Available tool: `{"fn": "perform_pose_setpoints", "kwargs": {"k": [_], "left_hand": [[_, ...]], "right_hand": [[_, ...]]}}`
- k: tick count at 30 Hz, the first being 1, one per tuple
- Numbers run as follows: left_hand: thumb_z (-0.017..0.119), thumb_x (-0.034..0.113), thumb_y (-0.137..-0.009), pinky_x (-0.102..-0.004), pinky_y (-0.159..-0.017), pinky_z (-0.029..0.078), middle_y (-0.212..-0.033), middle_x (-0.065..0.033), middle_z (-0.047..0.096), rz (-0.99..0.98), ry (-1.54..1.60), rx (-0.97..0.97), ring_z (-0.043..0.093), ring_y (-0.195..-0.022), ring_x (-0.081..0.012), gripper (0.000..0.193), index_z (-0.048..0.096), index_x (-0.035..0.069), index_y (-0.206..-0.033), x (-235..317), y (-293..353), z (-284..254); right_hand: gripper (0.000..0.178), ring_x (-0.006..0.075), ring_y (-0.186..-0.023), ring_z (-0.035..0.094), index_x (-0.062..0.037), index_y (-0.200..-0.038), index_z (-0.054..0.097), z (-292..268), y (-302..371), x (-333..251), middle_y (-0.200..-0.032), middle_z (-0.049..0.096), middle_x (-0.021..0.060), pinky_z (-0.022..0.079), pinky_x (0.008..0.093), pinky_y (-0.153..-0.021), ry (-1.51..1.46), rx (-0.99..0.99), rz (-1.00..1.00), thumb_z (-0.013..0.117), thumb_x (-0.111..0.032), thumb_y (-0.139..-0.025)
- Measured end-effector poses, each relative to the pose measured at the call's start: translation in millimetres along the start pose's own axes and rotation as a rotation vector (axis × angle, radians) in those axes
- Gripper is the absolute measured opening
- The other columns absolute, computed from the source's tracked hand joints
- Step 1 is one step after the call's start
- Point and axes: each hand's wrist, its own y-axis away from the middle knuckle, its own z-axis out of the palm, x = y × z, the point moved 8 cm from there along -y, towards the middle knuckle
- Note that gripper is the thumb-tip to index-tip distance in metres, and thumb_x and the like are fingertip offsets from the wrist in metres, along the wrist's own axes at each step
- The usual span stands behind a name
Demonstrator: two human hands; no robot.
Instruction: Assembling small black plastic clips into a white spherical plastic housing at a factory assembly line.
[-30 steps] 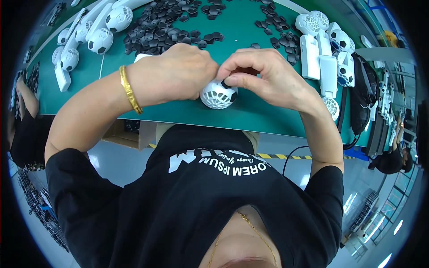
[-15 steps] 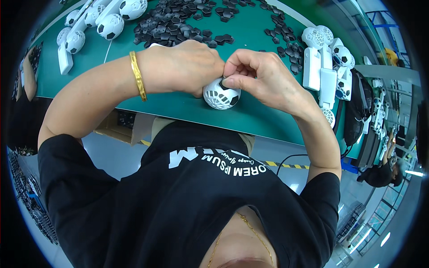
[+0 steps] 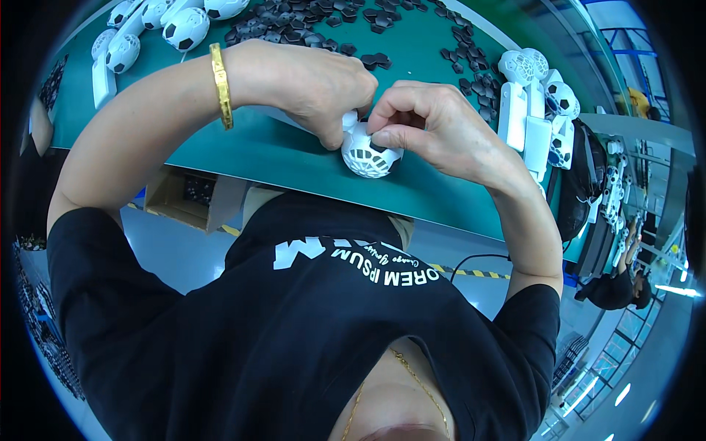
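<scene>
A white soccer-ball-shaped head (image 3: 362, 163) with openwork slots sits over the near part of the green table. My left hand (image 3: 316, 82), wearing a gold bracelet, is closed round the white handle (image 3: 283, 116) behind the ball, its thumb against the ball's left side. Most of the handle is hidden under that hand. My right hand (image 3: 441, 128) pinches with thumb and forefinger at a black pentagon piece (image 3: 378, 148) on the ball's upper right. The fingertips partly cover this piece, so how far it is seated cannot be seen.
Loose black pentagon pieces (image 3: 283, 26) lie heaped at the back of the green table (image 3: 294, 173). White ball-headed devices stand at the far left (image 3: 185, 29) and right (image 3: 562, 99). A black bag (image 3: 581, 176) lies at the right edge; a cardboard box (image 3: 173, 202) sits below the table.
My left hand has risen slightly and shifted, uncovering more of the handle and the ball's top. The ball has moved a little right and turned. My right hand stays pinched at the black piece.
</scene>
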Motion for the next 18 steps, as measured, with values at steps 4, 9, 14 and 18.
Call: {"fn": "perform_pose_setpoints", "kwargs": {"k": [4, 9, 14, 18], "left_hand": [[0.075, 0.017, -0.063, -0.0364, -0.061, 0.054, -0.072, -0.0133, 0.067, -0.009, -0.019, -0.016, 0.065, -0.066, -0.0267, 0.031, 0.069, -0.002, -0.086, 4.3, -3.7, -1.6], [0.078, 0.019, -0.06, -0.0372, -0.067, 0.054, -0.079, -0.0119, 0.067, 0.007, -0.03, -0.023, 0.066, -0.074, -0.0271, 0.04, 0.068, 0.002, -0.094, 6.0, -9.9, -5.3], [0.08, 0.019, -0.057, -0.0377, -0.072, 0.054, -0.083, -0.012, 0.067, -0.055, 0.062, -0.058, 0.066, -0.08, -0.0282, 0.046, 0.066, 0.003, -0.098, 1.7, -12.5, -9.8], [0.08, 0.02, -0.056, -0.0377, -0.07, 0.054, -0.083, -0.012, 0.068, 0.056, 0.044, 0.101, 0.066, -0.078, -0.0293, 0.047, 0.066, 0.002, -0.098, -4.7, -13.7, -22.5]], "right_hand": [[0.011, 0.0136, -0.072, 0.059, -0.0027, -0.088, 0.066, -0.7, 0.0, -2.0, -0.081, 0.061, 0.0042, 0.048, 0.0273, -0.064, 0.034, -0.081, 0.001, 0.072, -0.007, -0.08], [0.012, 0.0139, -0.073, 0.059, -0.0033, -0.088, 0.066, -1.7, 0.3, 1.6, -0.082, 0.062, 0.0036, 0.048, 0.0274, -0.065, 0.059, -0.133, -0.065, 0.073, -0.008, -0.08], [0.012, 0.0136, -0.073, 0.058, -0.0039, -0.088, 0.067, -3.9, -2.0, 5.9, -0.082, 0.062, 0.0022, 0.047, 0.0275, -0.066, 0.031, -0.106, -0.151, 0.073, -0.009, -0.08], [0.01, 0.0121, -0.073, 0.056, -0.0048, -0.088, 0.067, -8.6, -11.6, 11.0, -0.08, 0.061, 0.0004, 0.046, 0.0265, -0.066, -0.035, -0.154, -0.084, 0.072, -0.009, -0.081]]}}
